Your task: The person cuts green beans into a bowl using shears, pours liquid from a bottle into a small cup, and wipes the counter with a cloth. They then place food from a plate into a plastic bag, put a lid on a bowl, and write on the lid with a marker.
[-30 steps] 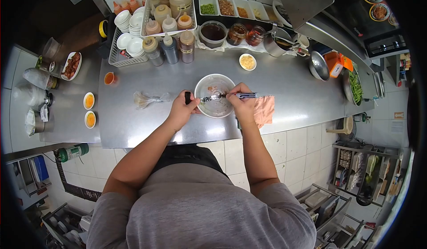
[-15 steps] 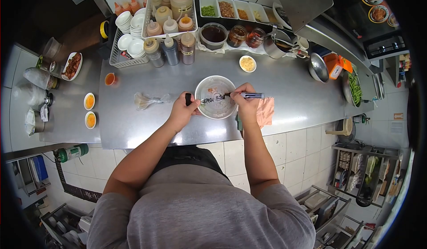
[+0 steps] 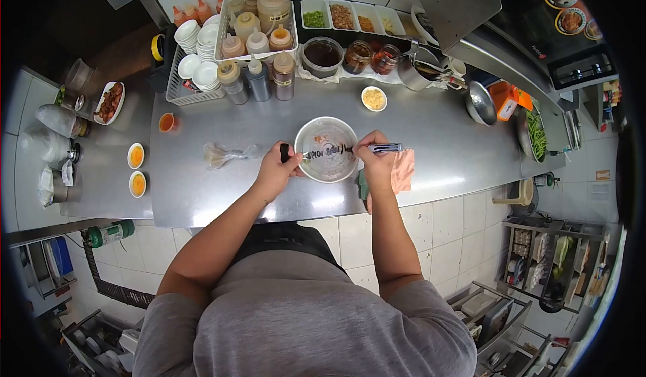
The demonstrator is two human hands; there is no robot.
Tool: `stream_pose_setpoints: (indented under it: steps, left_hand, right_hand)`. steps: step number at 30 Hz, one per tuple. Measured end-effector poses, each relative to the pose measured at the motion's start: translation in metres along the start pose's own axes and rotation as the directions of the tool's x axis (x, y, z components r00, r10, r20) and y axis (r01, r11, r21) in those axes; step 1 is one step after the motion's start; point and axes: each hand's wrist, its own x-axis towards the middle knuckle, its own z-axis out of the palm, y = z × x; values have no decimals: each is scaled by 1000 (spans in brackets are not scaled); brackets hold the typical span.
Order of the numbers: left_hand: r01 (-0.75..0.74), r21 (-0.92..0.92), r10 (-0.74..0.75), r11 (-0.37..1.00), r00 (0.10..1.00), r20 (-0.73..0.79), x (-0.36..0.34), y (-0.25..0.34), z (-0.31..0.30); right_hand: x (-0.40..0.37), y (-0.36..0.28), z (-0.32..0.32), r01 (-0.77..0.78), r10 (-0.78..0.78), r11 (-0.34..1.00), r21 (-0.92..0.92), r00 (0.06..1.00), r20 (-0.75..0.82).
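A round lidded container (image 3: 326,165) stands on the steel counter (image 3: 282,198), with black handwriting across its clear lid. My left hand (image 3: 276,168) grips the container's left rim and also holds a black marker cap (image 3: 284,151) between its fingers. In my right hand (image 3: 375,158) is a marker (image 3: 385,148), its tip at the right end of the writing. Beside my right wrist lies a pinkish cloth (image 3: 404,170), with a green cloth (image 3: 363,184) partly under the wrist. A knotted plastic bag (image 3: 225,155) lies left of my left hand.
Sauce bottles (image 3: 258,79), a white crate (image 3: 289,48) and jars (image 3: 357,57) line the counter's back. A small bowl (image 3: 374,98) sits behind the container. Two orange-filled cups (image 3: 136,155) and a meat dish (image 3: 109,103) are left; metal bowls (image 3: 481,103) stand right.
The marker and my right hand have shifted slightly right along the lid. More black letters show on it. My left hand stays at the rim.
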Motion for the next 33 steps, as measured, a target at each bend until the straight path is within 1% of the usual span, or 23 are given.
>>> stream_pose_setpoints:
  steps: [2,5,7,11,13,16,20,22,23,25,26,28,32,33]
  left_hand:
    - [9,13,-9,1000,1000,-2,0,-1,1]
    - [-7,-6,7,1000,1000,-3,1,-2,0]
    - [-6,32,7,999,1000,-3,1,-2,0]
    - [-1,32,1,999,1000,-6,-1,1,1]
    - [0,-10,0,1000,1000,-4,-1,1,2]
    - [-29,7,30,1000,999,-45,-1,-1,3]
    - [-35,-5,35,999,998,-48,2,-7,2]
    - [-69,6,69,998,997,-40,3,-8,1]
    - [-69,7,69,998,997,-42,2,-8,1]
    - [-43,12,44,999,998,-46,0,-5,2]
    - [-44,11,44,999,998,-45,0,-3,2]
    - [-13,-32,13,999,1000,-1,-1,0,2]
    - [-4,-2,4,1000,1000,-5,-1,1,2]
    - [-10,2,10,1000,1000,-3,0,0,2]
  right_hand:
    - [0,-3,1,5,-5,1000,-10,1000,-20]
    - [0,-5,3,-3,5,999,39,999,-49]
    - [-1,-7,1,-16,16,1000,1,1000,-25]
    - [0,-4,-4,6,-7,1000,-26,999,-42]
    - [0,-6,-4,33,-38,997,-70,997,-65]
    - [1,-5,-9,1,-2,1000,-13,998,-66]
    - [1,-10,-5,23,-27,999,-34,993,-116]
    - [1,-10,-5,53,-61,994,-99,995,-77]
    - [1,-9,-6,54,-61,994,-98,995,-76]
    - [1,-8,-10,-18,14,998,-64,997,-72]
    - [1,-8,-10,-18,13,998,-65,997,-73]
    - [2,-8,-10,39,-42,998,-41,996,-81]
    - [4,-3,-13,10,-12,1000,-23,995,-95]
    - [4,-4,-13,21,-27,998,-63,996,-90]
